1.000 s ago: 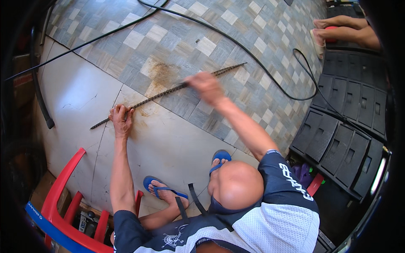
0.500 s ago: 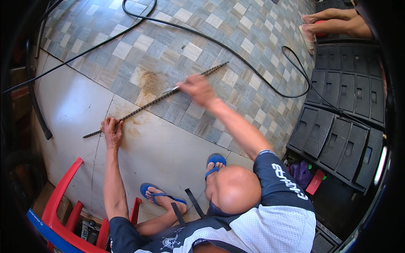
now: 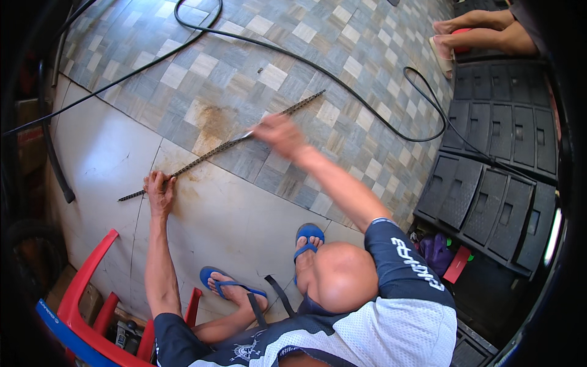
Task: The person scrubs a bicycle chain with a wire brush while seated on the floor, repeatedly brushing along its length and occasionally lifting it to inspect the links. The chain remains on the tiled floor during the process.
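A: What lies on the tiled floor (image 3: 208, 238)?

B: A dark roller chain (image 3: 205, 157), slanting from near left to far right.

A: And the hands?

B: The left hand (image 3: 160, 194) pinches its near-left stretch, same spot as a second ago, so the chain seems steadied. The blurred right hand (image 3: 280, 136) grips a silvery tool (image 3: 242, 136), now visible against the chain; its kind, I can't tell.

The chain (image 3: 199, 160) lies slantwise across the floor (image 3: 226, 235), its nearer end at left, its farther end at right. The left hand (image 3: 160, 194) is on it near the left end; the right hand (image 3: 279, 135) is over its farther half. Behind the chain runs a cable (image 3: 422, 140), looping at right. Drawers (image 3: 504, 127) line the right side, another person's legs (image 3: 486, 40) beyond them. A curved frame (image 3: 75, 307) stands front left.
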Demonstrator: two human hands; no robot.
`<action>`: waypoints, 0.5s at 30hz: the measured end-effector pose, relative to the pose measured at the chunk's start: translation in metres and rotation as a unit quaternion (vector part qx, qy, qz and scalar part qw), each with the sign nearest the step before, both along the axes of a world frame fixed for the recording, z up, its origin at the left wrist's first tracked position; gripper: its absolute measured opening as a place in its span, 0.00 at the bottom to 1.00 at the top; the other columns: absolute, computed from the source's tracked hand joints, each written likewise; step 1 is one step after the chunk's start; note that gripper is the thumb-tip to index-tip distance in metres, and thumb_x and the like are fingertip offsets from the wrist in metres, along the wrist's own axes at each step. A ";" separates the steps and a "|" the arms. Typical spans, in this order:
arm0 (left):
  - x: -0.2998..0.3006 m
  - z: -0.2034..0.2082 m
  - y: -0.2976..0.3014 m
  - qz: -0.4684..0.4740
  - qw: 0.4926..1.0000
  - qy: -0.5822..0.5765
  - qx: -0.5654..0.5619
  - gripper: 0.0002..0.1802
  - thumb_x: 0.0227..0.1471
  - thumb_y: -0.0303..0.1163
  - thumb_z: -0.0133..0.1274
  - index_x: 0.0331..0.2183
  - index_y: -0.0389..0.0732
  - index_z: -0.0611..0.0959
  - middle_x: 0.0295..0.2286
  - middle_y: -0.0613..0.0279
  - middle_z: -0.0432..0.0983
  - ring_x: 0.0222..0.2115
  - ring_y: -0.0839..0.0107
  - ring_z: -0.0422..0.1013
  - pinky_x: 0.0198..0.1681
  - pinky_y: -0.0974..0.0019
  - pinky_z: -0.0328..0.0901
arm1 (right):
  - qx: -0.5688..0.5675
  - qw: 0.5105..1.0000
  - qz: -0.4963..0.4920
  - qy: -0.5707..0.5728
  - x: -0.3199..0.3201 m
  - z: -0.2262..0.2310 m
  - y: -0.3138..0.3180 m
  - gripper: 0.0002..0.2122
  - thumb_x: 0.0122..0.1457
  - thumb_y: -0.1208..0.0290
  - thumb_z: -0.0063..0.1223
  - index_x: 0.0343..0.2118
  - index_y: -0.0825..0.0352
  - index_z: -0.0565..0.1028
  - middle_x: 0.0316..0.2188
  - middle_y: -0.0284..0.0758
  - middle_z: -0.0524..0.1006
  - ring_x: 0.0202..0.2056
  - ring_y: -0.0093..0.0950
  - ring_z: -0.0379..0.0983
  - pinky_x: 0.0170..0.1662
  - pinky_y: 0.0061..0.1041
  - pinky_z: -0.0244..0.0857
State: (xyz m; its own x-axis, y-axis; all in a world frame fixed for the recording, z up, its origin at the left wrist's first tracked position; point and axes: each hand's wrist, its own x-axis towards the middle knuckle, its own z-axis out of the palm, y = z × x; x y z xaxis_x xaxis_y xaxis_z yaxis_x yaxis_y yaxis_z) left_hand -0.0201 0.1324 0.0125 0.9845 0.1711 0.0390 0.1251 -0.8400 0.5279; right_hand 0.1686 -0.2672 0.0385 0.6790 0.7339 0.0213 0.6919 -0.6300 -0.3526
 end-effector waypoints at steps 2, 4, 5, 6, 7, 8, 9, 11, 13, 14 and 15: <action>0.000 0.001 0.001 0.004 1.000 0.007 -0.002 0.09 0.53 0.36 0.65 0.31 0.46 0.80 0.35 0.64 0.72 0.42 0.58 0.66 0.46 0.52 0.57 | -0.004 0.992 -0.126 -0.030 0.032 0.019 -0.073 0.09 0.70 0.68 0.50 0.46 0.55 0.81 0.43 0.36 0.79 0.49 0.38 0.75 0.50 0.36 0.73; 0.002 0.000 -0.002 0.012 1.000 0.018 0.000 0.10 0.53 0.38 0.65 0.31 0.46 0.80 0.35 0.64 0.72 0.42 0.58 0.66 0.46 0.51 0.56 | -0.070 0.973 -0.166 -0.142 0.066 0.042 -0.131 0.08 0.70 0.67 0.51 0.44 0.54 0.83 0.35 0.33 0.76 0.43 0.35 0.74 0.43 0.34 0.71; 0.003 0.000 -0.003 0.012 1.000 0.004 -0.005 0.10 0.53 0.38 0.65 0.31 0.46 0.80 0.35 0.64 0.72 0.42 0.58 0.66 0.46 0.51 0.56 | -0.128 0.957 -0.193 -0.173 0.074 0.048 -0.139 0.08 0.71 0.66 0.51 0.42 0.54 0.83 0.33 0.32 0.76 0.41 0.33 0.73 0.41 0.34 0.70; 0.005 -0.001 -0.005 0.013 1.000 0.002 -0.008 0.10 0.53 0.39 0.65 0.31 0.46 0.80 0.35 0.64 0.72 0.42 0.59 0.66 0.46 0.51 0.56 | -0.097 0.964 -0.165 -0.182 0.077 0.051 -0.132 0.08 0.71 0.65 0.51 0.41 0.54 0.83 0.32 0.31 0.75 0.41 0.32 0.72 0.39 0.33 0.69; 0.006 -0.001 -0.007 0.012 1.000 0.003 -0.007 0.11 0.53 0.39 0.65 0.31 0.46 0.80 0.35 0.64 0.72 0.42 0.59 0.66 0.46 0.50 0.56 | -0.093 0.968 -0.164 -0.168 0.073 0.051 -0.118 0.08 0.71 0.64 0.52 0.40 0.53 0.84 0.31 0.30 0.74 0.40 0.31 0.72 0.38 0.33 0.68; 0.006 -0.002 -0.008 0.013 1.000 0.001 -0.010 0.11 0.53 0.39 0.65 0.31 0.46 0.80 0.35 0.64 0.72 0.42 0.59 0.66 0.46 0.50 0.56 | -0.076 0.965 -0.178 -0.179 0.064 0.046 -0.089 0.08 0.71 0.62 0.52 0.39 0.53 0.84 0.30 0.29 0.74 0.39 0.31 0.71 0.37 0.32 0.67; 0.006 -0.002 -0.008 0.009 1.000 -0.003 -0.006 0.11 0.53 0.38 0.65 0.31 0.46 0.80 0.35 0.64 0.72 0.42 0.59 0.66 0.46 0.51 0.56 | 0.002 0.982 -0.162 -0.098 0.047 0.039 -0.057 0.08 0.70 0.62 0.53 0.36 0.52 0.84 0.31 0.29 0.75 0.40 0.30 0.73 0.39 0.31 0.71; 0.007 -0.002 -0.006 0.004 1.000 -0.011 0.000 0.11 0.53 0.38 0.65 0.31 0.46 0.80 0.35 0.64 0.72 0.42 0.58 0.66 0.46 0.51 0.56 | 0.045 0.987 -0.006 -0.155 0.018 0.017 0.007 0.06 0.70 0.65 0.54 0.39 0.50 0.83 0.32 0.30 0.74 0.37 0.29 0.71 0.37 0.31 0.68; 0.006 -0.003 -0.004 -0.002 1.000 -0.014 0.004 0.11 0.53 0.38 0.65 0.31 0.45 0.79 0.35 0.63 0.72 0.42 0.58 0.66 0.45 0.51 0.57 | 0.075 0.987 0.006 -0.142 0.004 0.006 0.019 0.07 0.70 0.68 0.53 0.41 0.49 0.83 0.33 0.30 0.76 0.39 0.30 0.73 0.39 0.32 0.70; 0.005 -0.003 -0.004 -0.003 1.000 -0.005 -0.003 0.11 0.53 0.38 0.65 0.30 0.45 0.79 0.35 0.63 0.72 0.42 0.58 0.66 0.45 0.52 0.57 | 0.077 0.987 0.063 -0.129 0.005 0.004 0.010 0.08 0.70 0.69 0.53 0.42 0.48 0.83 0.33 0.31 0.76 0.39 0.30 0.74 0.40 0.32 0.71; 0.005 -0.004 -0.003 -0.002 1.000 -0.001 -0.008 0.11 0.53 0.37 0.65 0.30 0.45 0.79 0.35 0.63 0.72 0.42 0.58 0.66 0.45 0.52 0.57 | 0.060 0.990 -0.030 -0.125 0.012 0.004 -0.013 0.07 0.70 0.67 0.52 0.43 0.49 0.83 0.34 0.32 0.77 0.40 0.31 0.75 0.42 0.31 0.73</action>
